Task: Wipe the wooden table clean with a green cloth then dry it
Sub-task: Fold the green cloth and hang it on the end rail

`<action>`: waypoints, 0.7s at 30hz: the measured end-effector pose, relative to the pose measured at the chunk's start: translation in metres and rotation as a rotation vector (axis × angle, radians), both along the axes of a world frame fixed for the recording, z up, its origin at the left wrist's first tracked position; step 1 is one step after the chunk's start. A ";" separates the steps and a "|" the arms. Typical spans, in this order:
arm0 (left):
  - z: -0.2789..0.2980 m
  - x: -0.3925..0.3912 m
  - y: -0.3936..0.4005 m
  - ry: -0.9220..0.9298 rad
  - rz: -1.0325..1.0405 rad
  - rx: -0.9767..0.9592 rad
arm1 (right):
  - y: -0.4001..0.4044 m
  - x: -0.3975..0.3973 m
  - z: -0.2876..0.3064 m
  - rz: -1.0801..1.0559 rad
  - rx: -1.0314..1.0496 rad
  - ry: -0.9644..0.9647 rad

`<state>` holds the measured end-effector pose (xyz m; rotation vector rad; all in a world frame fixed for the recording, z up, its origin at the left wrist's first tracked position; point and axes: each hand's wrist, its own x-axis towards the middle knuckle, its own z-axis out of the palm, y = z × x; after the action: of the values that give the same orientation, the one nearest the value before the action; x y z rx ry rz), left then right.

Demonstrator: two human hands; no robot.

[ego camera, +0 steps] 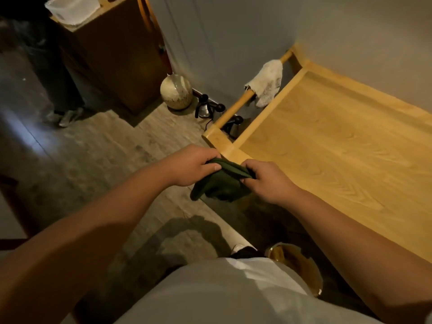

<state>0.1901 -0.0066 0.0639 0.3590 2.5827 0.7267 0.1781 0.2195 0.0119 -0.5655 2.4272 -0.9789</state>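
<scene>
A dark green cloth (221, 182) hangs bunched in the air just off the near left corner of the wooden table (339, 146). My left hand (191, 164) grips its upper left edge, thumb on top. My right hand (264, 181) pinches its right edge. Both hands are close together, above the floor beside the table corner. A white cloth (266, 84) is draped over the wooden rail (233, 108) at the table's left end.
A round pale vase (176, 91) and dark kettles (205, 107) stand on the floor by the wall, left of the table. A brown cabinet (112, 54) stands further left. A round bin (297, 265) sits under the table's near edge. A person's legs (63, 94) show at far left.
</scene>
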 end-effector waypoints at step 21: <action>-0.027 -0.355 -0.058 -0.014 -0.132 0.315 | -0.127 -0.207 0.006 -0.739 -0.427 -0.219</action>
<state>-0.1652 -0.0650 0.0372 0.6119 2.4026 1.0836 -0.0294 0.0923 0.0181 0.3484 2.2453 -1.7650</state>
